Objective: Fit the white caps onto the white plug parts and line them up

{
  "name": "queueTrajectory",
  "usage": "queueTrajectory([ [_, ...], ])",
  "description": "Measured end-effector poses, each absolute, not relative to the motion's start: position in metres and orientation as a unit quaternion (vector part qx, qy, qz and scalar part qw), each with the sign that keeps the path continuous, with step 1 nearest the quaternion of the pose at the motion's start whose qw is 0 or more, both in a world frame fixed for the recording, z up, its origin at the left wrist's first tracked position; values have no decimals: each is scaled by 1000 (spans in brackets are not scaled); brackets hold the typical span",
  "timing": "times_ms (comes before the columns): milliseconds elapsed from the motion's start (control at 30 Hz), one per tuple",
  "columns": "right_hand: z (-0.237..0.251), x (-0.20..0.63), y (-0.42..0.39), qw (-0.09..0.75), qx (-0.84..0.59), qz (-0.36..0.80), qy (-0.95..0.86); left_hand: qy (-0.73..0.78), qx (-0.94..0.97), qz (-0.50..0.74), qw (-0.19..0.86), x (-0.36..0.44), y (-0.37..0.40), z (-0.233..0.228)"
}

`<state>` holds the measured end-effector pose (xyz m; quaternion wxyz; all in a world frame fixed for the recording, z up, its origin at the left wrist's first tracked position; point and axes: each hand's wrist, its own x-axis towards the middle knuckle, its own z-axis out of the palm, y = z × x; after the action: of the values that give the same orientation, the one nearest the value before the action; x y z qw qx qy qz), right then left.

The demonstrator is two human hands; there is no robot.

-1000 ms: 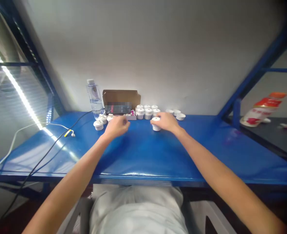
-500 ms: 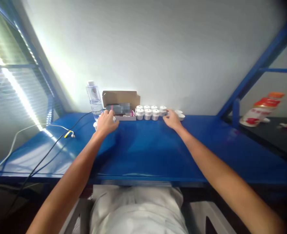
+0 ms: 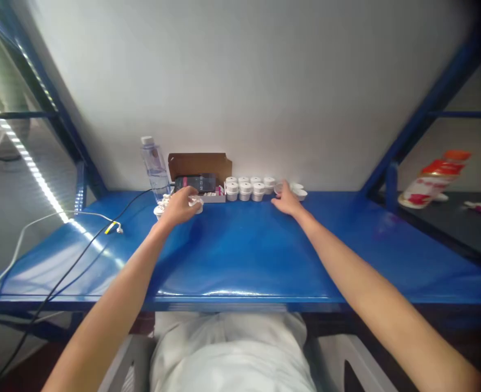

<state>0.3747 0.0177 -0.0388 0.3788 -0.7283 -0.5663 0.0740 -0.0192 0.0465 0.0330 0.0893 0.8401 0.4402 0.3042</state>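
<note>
The left hand (image 3: 179,207) has its fingers wrapped around a small white plastic cap (image 3: 197,203) on the blue bench (image 3: 240,256). The right hand (image 3: 286,199) touches a clear little cup (image 3: 280,188), fingers a bit apart, beside rows of round white tubs (image 3: 246,188).

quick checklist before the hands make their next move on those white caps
1. Left hand on a white cap: ok, fingers wrap it.
2. Right hand grip: cannot tell, it reaches beside the shallow cups.
3. Finished row of caps upright and packed: ok.
4. Water bottle upright, close to the left hand: ok, mind it.
5. Black cable away from both hands: ok.
6. Blue table in front: ok.
</note>
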Motion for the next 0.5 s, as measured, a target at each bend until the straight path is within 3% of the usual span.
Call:
queueTrajectory([
  [100, -32, 373, 13, 344, -762, 51, -546, 409, 834, 335, 157, -16, 46, 29],
  [233, -17, 365, 3, 305, -758, 87, -571, 403, 837, 330, 167, -13, 45, 22],
  [400, 9, 311, -15, 437, -576, 296, -624, 337, 839, 312, 290, 0, 35, 18],
  [500, 17, 266, -26, 518, -481, 235, -667, 299, 834, 304, 349, 13, 24, 15],
])
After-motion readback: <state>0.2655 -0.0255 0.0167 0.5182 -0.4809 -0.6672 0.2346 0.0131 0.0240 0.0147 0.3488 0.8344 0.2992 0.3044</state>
